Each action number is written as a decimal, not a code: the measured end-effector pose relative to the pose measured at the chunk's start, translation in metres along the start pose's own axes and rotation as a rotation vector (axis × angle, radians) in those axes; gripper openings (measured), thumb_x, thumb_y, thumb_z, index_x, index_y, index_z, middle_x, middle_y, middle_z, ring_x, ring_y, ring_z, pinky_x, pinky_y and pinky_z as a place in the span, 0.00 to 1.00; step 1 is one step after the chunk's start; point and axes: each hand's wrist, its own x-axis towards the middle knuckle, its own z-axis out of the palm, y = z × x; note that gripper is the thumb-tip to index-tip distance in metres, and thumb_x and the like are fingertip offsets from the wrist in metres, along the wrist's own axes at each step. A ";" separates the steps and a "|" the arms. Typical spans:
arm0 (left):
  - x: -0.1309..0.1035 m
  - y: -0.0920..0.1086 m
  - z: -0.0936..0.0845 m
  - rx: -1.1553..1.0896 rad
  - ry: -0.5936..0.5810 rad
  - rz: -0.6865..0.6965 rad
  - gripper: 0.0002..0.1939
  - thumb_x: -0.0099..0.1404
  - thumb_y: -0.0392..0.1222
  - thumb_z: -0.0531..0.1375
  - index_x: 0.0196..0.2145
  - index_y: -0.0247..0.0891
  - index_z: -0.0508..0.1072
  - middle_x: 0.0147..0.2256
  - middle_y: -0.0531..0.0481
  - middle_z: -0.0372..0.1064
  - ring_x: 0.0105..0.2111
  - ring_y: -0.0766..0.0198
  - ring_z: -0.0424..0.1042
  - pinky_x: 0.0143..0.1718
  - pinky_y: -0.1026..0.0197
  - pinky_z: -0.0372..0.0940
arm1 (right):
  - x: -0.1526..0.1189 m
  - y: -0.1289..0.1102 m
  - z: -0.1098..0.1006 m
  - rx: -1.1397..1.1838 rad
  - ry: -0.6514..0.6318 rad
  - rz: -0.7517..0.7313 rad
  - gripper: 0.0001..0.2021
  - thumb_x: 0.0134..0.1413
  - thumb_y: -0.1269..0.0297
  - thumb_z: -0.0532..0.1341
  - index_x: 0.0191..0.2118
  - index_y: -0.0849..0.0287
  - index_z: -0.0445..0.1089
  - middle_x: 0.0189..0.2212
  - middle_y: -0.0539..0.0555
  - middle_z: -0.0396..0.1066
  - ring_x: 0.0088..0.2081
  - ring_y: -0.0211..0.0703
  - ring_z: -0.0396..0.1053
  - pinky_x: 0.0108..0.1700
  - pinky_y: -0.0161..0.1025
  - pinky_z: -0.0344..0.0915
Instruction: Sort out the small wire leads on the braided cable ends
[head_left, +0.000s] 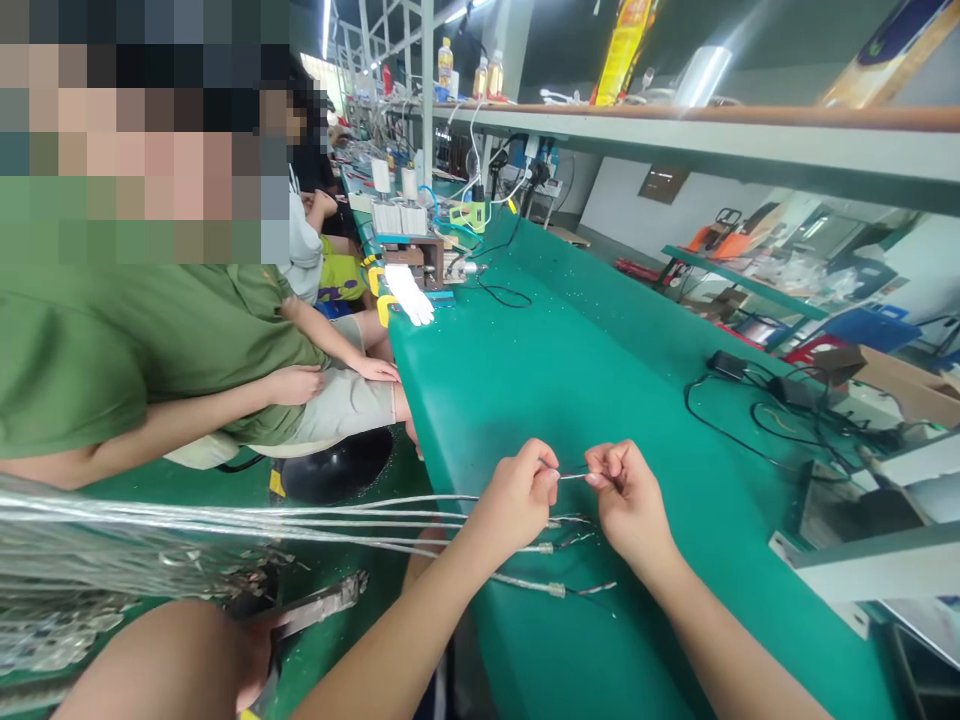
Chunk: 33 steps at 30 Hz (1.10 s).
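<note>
My left hand [517, 497] is closed in a pinch on a cable near its stripped end. Fine wires [574, 477] stretch from it across to my right hand [626, 500], whose thumb and fingers pinch them. Under and beside my left hand, several more silvery cables [405, 512] run in from the left over the table edge. Their ends lie on the green tabletop [555, 380], with short clear sleeves [556, 590] and split thin wires [600, 588] showing. My left hand hides part of the cable it holds.
A seated person in a green shirt [187, 350] is close on the left. White gloves [409, 295] lie by a small machine [409, 240] farther along. Black adapters and cords [727, 367] are at right, under a long shelf [675, 125]. A cable bundle [67, 560] hangs at lower left.
</note>
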 end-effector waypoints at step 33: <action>0.002 -0.008 0.004 0.020 0.070 -0.016 0.08 0.72 0.37 0.47 0.45 0.43 0.63 0.25 0.57 0.67 0.26 0.64 0.67 0.30 0.63 0.58 | -0.013 -0.015 0.002 -0.542 -0.021 -0.401 0.03 0.60 0.70 0.60 0.38 0.54 0.68 0.40 0.56 0.68 0.42 0.50 0.67 0.43 0.47 0.64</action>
